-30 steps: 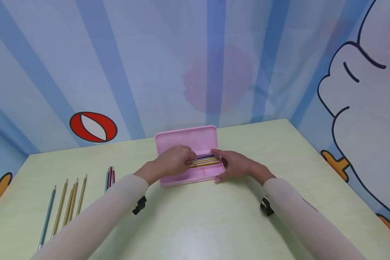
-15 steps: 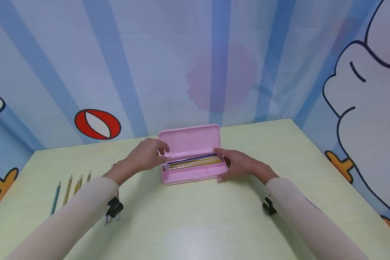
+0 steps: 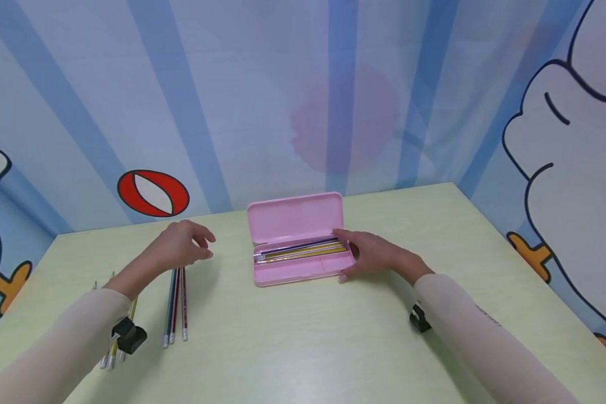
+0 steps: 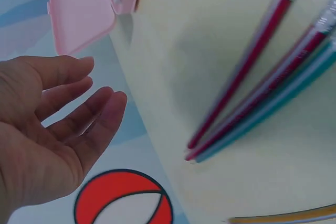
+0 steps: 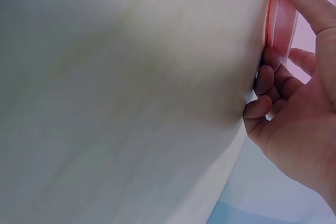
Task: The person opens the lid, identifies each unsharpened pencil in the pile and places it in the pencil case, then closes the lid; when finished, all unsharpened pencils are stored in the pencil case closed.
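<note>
A pink pencil case (image 3: 295, 217) lies with its lid raised at the back of the table. Several pencils (image 3: 303, 250) rest in its rear compartment. My right hand (image 3: 376, 254) holds the case's right end, thumb at the near side and fingers around the end. Nothing is in my left hand (image 3: 179, 245), which hovers left of the case with fingers loosely bent. Below it lie two dark red pencils (image 4: 247, 69) and a teal pencil (image 4: 268, 100), their tips near the hand in the left wrist view.
More pencils, gold ones (image 3: 113, 354) among them, lie farther left, partly hidden under the left forearm. A printed fabric backdrop (image 3: 262, 112) stands behind the table's back edge. The light wooden table (image 3: 293, 348) extends in front of the case.
My left hand has left the pencils in the case and moved left to above the red and teal pencils. The right hand stays on the case's end.
</note>
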`<state>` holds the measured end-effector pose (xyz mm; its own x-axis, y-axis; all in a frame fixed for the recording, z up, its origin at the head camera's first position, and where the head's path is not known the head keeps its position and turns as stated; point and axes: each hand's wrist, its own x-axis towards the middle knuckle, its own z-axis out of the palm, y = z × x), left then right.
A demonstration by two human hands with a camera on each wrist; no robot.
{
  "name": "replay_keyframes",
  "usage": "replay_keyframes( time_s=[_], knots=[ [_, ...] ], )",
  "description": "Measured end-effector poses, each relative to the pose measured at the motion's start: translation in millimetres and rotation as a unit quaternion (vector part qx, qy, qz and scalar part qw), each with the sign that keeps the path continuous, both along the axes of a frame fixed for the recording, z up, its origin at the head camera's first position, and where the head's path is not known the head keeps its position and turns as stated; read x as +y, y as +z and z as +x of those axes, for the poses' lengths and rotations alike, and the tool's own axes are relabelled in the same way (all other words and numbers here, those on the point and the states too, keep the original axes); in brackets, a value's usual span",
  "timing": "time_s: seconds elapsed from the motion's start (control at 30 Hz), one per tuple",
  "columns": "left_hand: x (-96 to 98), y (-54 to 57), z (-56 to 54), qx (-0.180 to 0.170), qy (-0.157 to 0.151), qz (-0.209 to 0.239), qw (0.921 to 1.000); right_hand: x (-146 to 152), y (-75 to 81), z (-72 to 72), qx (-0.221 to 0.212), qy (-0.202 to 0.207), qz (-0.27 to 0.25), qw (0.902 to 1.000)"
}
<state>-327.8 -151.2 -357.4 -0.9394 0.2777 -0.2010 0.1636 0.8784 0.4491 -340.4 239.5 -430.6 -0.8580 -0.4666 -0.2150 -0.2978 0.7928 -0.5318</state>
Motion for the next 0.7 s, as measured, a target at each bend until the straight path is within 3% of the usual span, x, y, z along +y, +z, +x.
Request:
replay_keyframes(
  time_s=[0.2, 0.43, 0.7],
  knots=[
    [-24.2, -14.1, 7.4, -0.022, 0.044, 0.022, 0.9986, 0.4, 0.9, 0.0, 0.004, 0.0, 0.002, 1.0],
    [-42.5, -30.6, 15.0, -0.038, 0.085, 0.015, 0.9955, 0.9, 1.2, 0.5, 0.005, 0.0, -0.001, 1.0],
    [-53.1, -41.7, 21.6, -0.006, 0.067, 0.002, 0.9977, 0.1, 0.5, 0.7, -0.001, -0.003, -0.006, 1.0]
  ],
)
